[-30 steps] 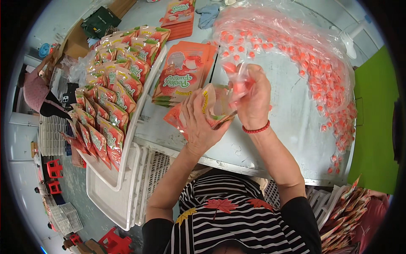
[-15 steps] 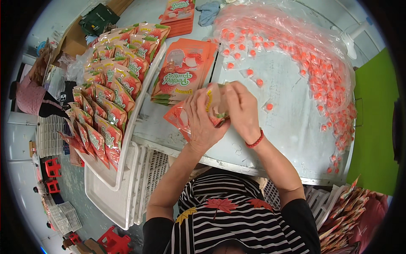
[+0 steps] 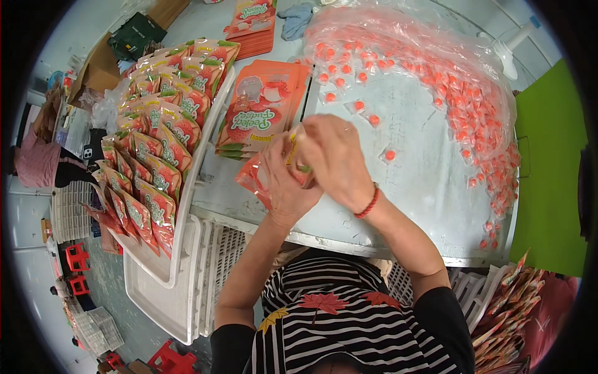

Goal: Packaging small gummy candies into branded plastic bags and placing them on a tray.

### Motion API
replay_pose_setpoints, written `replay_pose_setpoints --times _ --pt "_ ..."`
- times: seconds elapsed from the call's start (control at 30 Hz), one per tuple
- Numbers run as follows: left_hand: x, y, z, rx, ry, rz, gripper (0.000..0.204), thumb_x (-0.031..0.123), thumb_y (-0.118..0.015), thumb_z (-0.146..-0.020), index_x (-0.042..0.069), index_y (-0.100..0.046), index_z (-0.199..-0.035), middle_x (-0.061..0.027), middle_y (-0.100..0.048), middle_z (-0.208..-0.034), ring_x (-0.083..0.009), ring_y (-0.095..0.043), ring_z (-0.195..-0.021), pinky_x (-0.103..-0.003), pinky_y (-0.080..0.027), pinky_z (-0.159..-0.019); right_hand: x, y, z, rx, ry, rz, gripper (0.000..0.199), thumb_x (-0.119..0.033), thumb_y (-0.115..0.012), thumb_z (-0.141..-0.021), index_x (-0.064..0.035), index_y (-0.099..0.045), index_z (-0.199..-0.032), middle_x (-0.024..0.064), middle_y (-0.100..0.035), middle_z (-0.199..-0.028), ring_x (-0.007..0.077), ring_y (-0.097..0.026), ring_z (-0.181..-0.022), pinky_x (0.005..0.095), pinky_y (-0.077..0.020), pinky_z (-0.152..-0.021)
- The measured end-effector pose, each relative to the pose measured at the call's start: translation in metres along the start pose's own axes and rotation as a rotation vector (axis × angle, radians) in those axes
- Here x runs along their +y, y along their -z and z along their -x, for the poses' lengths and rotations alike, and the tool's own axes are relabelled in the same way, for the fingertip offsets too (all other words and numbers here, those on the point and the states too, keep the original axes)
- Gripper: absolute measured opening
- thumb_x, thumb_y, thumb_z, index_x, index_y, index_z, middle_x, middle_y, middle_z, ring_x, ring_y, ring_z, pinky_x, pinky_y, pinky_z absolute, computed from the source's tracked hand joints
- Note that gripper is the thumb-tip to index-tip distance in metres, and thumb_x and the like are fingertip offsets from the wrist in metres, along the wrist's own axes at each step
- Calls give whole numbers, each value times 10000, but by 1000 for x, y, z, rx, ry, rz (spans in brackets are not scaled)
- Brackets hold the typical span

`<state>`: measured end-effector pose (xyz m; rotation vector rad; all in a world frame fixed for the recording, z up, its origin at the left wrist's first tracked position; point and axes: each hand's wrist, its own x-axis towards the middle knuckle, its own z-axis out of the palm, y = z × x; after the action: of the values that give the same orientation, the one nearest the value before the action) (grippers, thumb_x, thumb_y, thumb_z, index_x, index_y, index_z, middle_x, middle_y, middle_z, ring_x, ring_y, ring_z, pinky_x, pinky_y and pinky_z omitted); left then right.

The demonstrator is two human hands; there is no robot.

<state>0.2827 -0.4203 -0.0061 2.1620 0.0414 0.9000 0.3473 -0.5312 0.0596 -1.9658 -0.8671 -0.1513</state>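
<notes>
Grey metal surface (image 3: 405, 212), worn at near edge, fills mid view; green board (image 3: 554, 168) stands at its R end. Floor to far L has red stools (image 3: 78, 257) & another person (image 3: 40, 159) in pink top.

L grip (image 3: 283, 187) (bare hand) is clasped round a red/orange pouch (image 3: 250, 179), thumb side toward R; pouch is tilted, over the near half of surface, just beside the low end of a stack of flat pouches (image 3: 261, 109). R grip (image 3: 341, 159) is at the pouch's upper end, fingers bent over it, a bit blurred; can't tell if they're pinching it or only touching. Red bracelet (image 3: 369, 201) on R wrist.

L of the stack: long white tray (image 3: 185, 206) w/ rows of shiny filled pouches (image 3: 159, 156), standing close together. 2nd stack of pouches (image 3: 252, 40) farther back, blue cloth (image 3: 296, 22) next to it.

Back & R: big heap of wrapped sweets (image 3: 464, 124), red-orange in clear wraps, partly under a clear plastic bag (image 3: 405, 37). A few loose sweets (image 3: 390, 154) lie apart from heap, nr R grip. Below surface, L side: more white trays (image 3: 159, 293), stacked.
</notes>
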Motion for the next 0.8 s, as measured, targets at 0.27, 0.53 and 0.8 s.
replay_pose_setpoints --times 0.27,0.53,0.8 --pt "-2 41 -4 188 -119 61 1017 78 -850 -585 19 -209 -1373 -163 -381 -1255 -262 -434 -1141 -402 -378 -965 140 43 60 220 -146 397 463 -277 -551 -889 -18 -480 -1266 204 -460 -1302 368 -407 -1228 429 -321 -1042" --pt "-3 65 -1 117 -76 -11 1159 59 -833 -605 51 -29 -1439 -212 -332 -1311 -317 -397 -1163 -459 -309 -1009 177 5 12 35 14 456 517 -354 -581 -862 -55 -493 -1275 198 -395 -1366 375 -340 -1277 473 -267 -1048" --pt "-7 78 3 117 -52 -54 1157 76 -831 -608 48 -31 -1442 -218 -318 -1323 -320 -389 -1179 -452 -313 -1015 133 -32 -4 -238 123 305 453 -394 -546 -888 -111 -541 -1241 167 -454 -1301 361 -396 -1231 474 -306 -1028"
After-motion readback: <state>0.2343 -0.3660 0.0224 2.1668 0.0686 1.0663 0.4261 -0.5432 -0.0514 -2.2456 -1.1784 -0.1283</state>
